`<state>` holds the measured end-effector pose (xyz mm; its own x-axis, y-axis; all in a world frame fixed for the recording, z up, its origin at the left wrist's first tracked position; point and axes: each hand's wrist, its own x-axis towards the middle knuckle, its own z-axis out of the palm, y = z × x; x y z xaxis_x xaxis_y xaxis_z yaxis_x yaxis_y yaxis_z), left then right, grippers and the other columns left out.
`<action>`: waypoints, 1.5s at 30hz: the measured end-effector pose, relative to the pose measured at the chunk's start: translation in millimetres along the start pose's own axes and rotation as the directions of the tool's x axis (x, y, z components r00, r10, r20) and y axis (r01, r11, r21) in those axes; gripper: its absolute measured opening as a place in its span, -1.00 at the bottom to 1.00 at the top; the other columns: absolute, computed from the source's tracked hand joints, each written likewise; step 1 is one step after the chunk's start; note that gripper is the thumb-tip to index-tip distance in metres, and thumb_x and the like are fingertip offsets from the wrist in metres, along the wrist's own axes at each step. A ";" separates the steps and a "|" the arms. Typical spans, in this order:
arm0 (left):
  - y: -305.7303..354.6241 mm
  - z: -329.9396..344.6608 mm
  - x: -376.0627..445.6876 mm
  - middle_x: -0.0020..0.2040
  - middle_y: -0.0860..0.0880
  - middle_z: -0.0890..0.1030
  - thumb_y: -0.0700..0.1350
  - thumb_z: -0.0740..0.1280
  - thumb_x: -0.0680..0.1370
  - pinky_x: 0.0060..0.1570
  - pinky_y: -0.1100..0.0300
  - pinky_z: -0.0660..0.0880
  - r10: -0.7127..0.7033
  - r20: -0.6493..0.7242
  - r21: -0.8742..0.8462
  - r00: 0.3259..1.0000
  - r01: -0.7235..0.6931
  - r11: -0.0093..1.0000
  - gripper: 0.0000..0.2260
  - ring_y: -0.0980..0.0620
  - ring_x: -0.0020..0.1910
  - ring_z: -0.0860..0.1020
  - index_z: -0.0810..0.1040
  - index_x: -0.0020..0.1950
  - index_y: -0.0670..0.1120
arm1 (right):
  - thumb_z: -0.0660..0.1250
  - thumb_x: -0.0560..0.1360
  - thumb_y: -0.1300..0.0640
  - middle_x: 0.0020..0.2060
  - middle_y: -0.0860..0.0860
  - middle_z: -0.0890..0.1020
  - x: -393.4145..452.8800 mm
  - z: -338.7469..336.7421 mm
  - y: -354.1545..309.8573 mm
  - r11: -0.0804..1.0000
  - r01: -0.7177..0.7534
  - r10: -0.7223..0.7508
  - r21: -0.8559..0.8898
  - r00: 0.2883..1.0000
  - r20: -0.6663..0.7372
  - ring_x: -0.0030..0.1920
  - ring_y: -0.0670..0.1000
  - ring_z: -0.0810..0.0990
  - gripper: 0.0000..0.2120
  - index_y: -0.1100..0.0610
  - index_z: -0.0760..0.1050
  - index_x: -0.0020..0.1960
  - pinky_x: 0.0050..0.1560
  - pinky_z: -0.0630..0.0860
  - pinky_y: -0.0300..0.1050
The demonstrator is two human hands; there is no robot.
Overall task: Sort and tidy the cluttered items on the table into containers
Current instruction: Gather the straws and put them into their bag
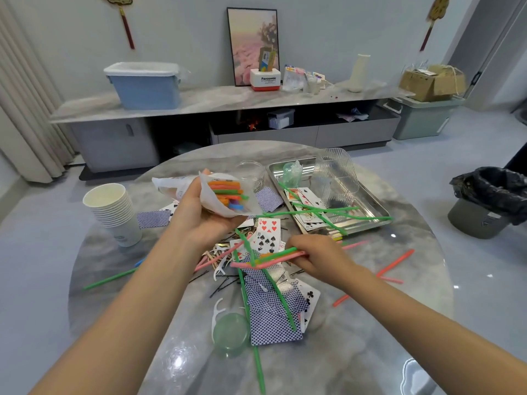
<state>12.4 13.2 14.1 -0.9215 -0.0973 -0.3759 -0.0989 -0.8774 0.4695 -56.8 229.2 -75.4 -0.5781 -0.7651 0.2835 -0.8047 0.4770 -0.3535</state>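
Nearest the table's (370, 337) front edge lies a round translucent green lid (230, 332), touching a white floss pick (218, 310) and just beside a fanned heap of playing cards (273, 315), mostly blue backs up. Long green straws (281, 299) cross the heap, and one runs off toward the front edge.

Behind the heap, near the table's middle, the right hand (319, 259) is curled around a small bundle of pink and green straws (273, 258), held roughly level over face-up cards, floss picks and black hairpins (224, 285). Loose red straws (395, 266) lie toward the right edge, and a green one toward the left edge.

The left hand (199, 215) is raised above the middle, gripping an open clear bag (225, 198) that holds short straw pieces in orange, green, blue and purple.

Near the left edge stands a stack of white paper cups (109, 208), with a blue-backed card beside it. Toward the far right edge sits a metal tray (353, 220) carrying cards, green straws, a clear ridged plastic container (335, 173) and a crumpled green wrapper (292, 172). A clear round jar (251, 169) stands at the far edge, beside the tray.

Beyond the table runs a long low cabinet (228, 101) with a blue bin (145, 85) on top, and a black-lined trash can (487, 201) stands on the floor at the right.
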 end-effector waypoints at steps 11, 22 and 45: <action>-1.4 -1.0 2.2 0.27 -0.24 0.51 0.07 0.35 0.50 0.08 -0.24 0.49 -0.023 0.016 -0.033 1.000 0.024 0.999 -0.49 -0.21 0.21 0.51 0.42 0.35 -0.18 | 0.27 0.48 0.03 -0.23 -0.02 0.63 11.7 -41.3 -2.9 0.824 0.018 0.032 -0.566 0.996 0.079 -0.21 0.06 0.63 -0.90 0.00 0.52 -0.05 -0.37 0.24 -0.19; -6.2 -0.6 2.6 0.28 -0.25 0.50 0.05 0.34 0.52 0.19 -0.24 0.41 -0.016 0.023 -0.025 1.000 0.017 1.000 -0.52 -0.22 0.24 0.49 0.42 0.32 -0.20 | 0.27 0.53 0.05 0.07 -0.02 0.61 10.6 -94.0 -23.7 0.669 -0.085 0.488 -0.738 0.799 0.350 0.10 0.06 0.57 -0.82 -0.05 0.56 0.10 -0.10 0.37 -0.15; -14.1 -4.2 -2.6 0.24 -0.27 0.49 0.05 0.28 0.54 -0.09 -0.31 0.51 -0.025 -0.009 -0.013 1.000 0.025 1.000 -0.57 -0.25 0.17 0.49 0.43 0.30 -0.19 | 0.17 0.60 -0.02 -0.57 -0.13 0.27 32.6 -106.6 -11.0 0.588 -0.173 0.661 0.790 0.666 -0.346 -0.56 -0.11 0.20 -0.73 0.09 0.54 -0.13 -0.54 0.18 -0.24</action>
<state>17.7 23.9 5.2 -0.9155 -0.0793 -0.3945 -0.1171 -0.8855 0.4497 -81.2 245.1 32.8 -0.9636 -0.0446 0.2638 -0.2664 0.0709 -0.9612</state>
